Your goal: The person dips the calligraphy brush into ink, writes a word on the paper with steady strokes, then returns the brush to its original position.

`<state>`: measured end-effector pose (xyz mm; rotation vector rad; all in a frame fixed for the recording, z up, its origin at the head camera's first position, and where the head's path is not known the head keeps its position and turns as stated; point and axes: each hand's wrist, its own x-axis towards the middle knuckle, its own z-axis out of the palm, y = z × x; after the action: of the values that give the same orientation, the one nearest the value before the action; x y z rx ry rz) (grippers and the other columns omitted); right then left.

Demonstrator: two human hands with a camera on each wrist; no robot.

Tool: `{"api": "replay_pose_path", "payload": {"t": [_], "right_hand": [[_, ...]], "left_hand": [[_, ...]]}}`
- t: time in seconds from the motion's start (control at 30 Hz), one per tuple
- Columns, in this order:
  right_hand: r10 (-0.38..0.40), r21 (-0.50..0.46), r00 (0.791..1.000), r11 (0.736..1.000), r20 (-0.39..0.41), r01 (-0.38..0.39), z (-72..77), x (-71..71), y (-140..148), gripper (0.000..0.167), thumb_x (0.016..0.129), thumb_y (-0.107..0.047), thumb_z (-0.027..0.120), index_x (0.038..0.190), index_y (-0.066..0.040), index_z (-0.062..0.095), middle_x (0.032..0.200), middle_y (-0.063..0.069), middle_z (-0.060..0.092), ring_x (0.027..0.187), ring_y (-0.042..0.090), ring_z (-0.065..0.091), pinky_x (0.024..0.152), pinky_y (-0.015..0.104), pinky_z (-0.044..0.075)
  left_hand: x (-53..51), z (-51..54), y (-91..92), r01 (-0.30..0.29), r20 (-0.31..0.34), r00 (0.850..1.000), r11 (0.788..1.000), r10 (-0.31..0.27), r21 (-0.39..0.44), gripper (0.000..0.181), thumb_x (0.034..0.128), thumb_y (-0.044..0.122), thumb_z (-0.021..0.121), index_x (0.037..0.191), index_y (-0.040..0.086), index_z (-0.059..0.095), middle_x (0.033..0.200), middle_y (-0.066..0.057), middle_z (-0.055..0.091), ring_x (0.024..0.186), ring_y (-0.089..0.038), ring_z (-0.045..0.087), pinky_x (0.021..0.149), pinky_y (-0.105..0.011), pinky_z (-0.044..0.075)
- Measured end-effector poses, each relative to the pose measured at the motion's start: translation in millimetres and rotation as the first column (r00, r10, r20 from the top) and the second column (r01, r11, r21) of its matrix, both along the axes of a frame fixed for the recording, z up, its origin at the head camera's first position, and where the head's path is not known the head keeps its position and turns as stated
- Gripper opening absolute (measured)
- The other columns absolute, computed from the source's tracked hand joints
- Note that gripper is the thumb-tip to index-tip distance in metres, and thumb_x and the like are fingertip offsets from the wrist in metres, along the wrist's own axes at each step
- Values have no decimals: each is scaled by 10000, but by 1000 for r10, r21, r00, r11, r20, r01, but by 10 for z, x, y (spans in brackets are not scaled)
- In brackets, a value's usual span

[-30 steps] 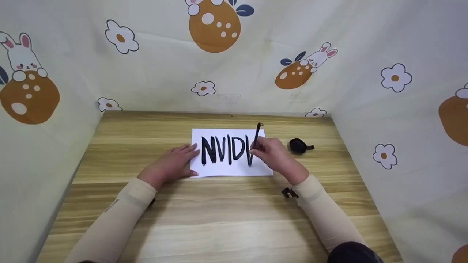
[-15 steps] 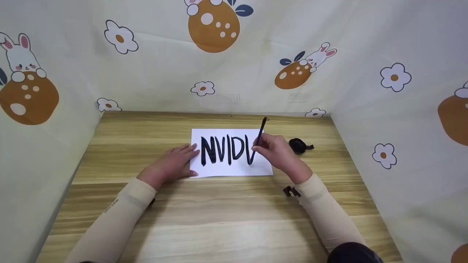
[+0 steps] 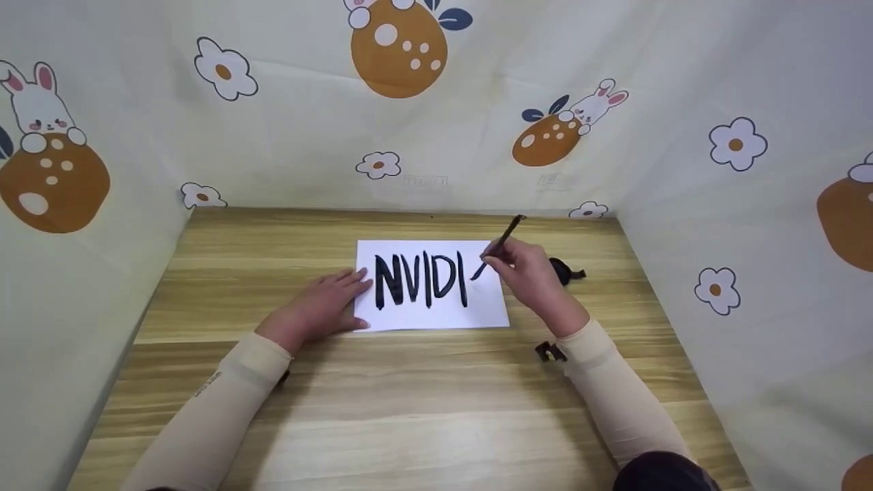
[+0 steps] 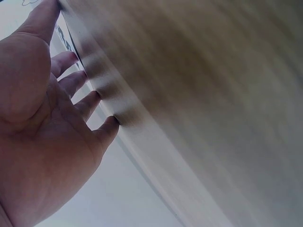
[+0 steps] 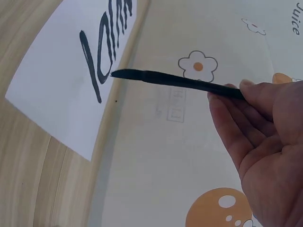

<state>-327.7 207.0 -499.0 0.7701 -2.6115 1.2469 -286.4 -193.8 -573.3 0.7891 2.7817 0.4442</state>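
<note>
A white sheet of paper [image 3: 487, 310] lies on the table with black brush-drawn letters [image 3: 409, 281] reading NVID, then one more slanting stroke. My right hand [image 3: 532, 276] pinches a slim black writing brush [image 3: 506, 235] between thumb and fingers. In the right wrist view the brush [image 5: 175, 80] points its dark tip toward the paper [image 5: 57, 90], and the tip looks lifted off the surface. My left hand [image 3: 320, 307] rests with extended fingers on the paper's left edge; the left wrist view shows its spread fingers [image 4: 85, 104] along that edge.
A small round black object [image 3: 560, 271] with a short tab lies right of the paper, partly hidden by my right hand. The wood-grain table [image 3: 395, 409] is enclosed by a printed cloth backdrop [image 3: 300, 136] at the back and both sides.
My right hand has moved right and away with the brush, which now tilts more and has risen from the last stroke. The left hand has stayed still.
</note>
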Motion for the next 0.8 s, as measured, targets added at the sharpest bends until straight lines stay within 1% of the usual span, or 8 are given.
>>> {"api": "replay_pose_path", "payload": {"t": [0.1, 0.23, 0.4, 0.53, 0.6, 0.67, 0.8], "right_hand": [[-8, 20, 999, 1000, -52, 9, -28, -39, 12, 53, 1044, -33, 759, 1087, -14, 785, 1057, 98, 823, 1009, 251, 808, 923, 397, 659], [-8, 63, 991, 998, -135, 17, -97, -101, 32, 66, 1041, -6, 753, 1092, -18, 795, 1077, 112, 821, 1005, 262, 810, 910, 416, 658], [17, 139, 966, 990, -260, 19, -184, -175, 50, 87, 1029, 21, 752, 1103, -12, 786, 1084, 129, 821, 1006, 297, 810, 883, 454, 657], [49, 182, 944, 983, -327, 12, -239, -229, 59, 116, 1017, 47, 750, 1114, -14, 772, 1090, 137, 824, 1029, 322, 807, 894, 466, 657], [63, 193, 938, 981, -340, 4, -262, -250, 62, 133, 1016, 65, 740, 1120, -13, 768, 1098, 142, 824, 1037, 330, 805, 894, 471, 657], [71, 200, 939, 980, -336, -3, -284, -266, 64, 152, 1019, 76, 730, 1133, -19, 766, 1107, 139, 826, 1047, 331, 804, 893, 471, 657], [70, 209, 957, 978, -280, -11, -311, -277, 60, 183, 1032, 93, 700, 1161, -21, 765, 1140, 135, 824, 1084, 336, 795, 920, 474, 649]], "left_hand": [[-3, 3, 4, -1, 5, 1000, 1000, 1, -1, 862, 1051, 511, 737, 1702, 48, 413, 1801, -179, 290, 1649, -473, 252, 1301, -696, 233], [-5, -1, -1, -3, 19, 1000, 1000, 3, 10, 860, 1054, 504, 735, 1704, 47, 408, 1804, -180, 281, 1655, -468, 239, 1299, -706, 226], [-3, -10, -16, 0, 14, 1000, 1000, 0, 13, 859, 1055, 508, 730, 1701, 40, 409, 1802, -187, 281, 1653, -471, 240, 1296, -713, 226], [-5, -16, -15, 1, 6, 1000, 1000, -1, 17, 857, 1052, 506, 735, 1696, 36, 418, 1799, -192, 286, 1648, -478, 251, 1292, -716, 233], [-7, -17, -13, 1, 3, 1000, 1000, -1, 22, 854, 1048, 493, 746, 1691, 31, 427, 1796, -196, 292, 1646, -479, 256, 1292, -712, 237], [-9, -22, -14, 1, -1, 1000, 1000, -1, 26, 851, 1044, 481, 756, 1686, 24, 433, 1792, -201, 299, 1644, -481, 260, 1294, -708, 239], [-3, -35, -13, -1, -3, 1000, 1000, 1, 25, 854, 1043, 490, 754, 1687, 29, 434, 1794, -195, 298, 1646, -478, 258, 1298, -703, 234]]}}
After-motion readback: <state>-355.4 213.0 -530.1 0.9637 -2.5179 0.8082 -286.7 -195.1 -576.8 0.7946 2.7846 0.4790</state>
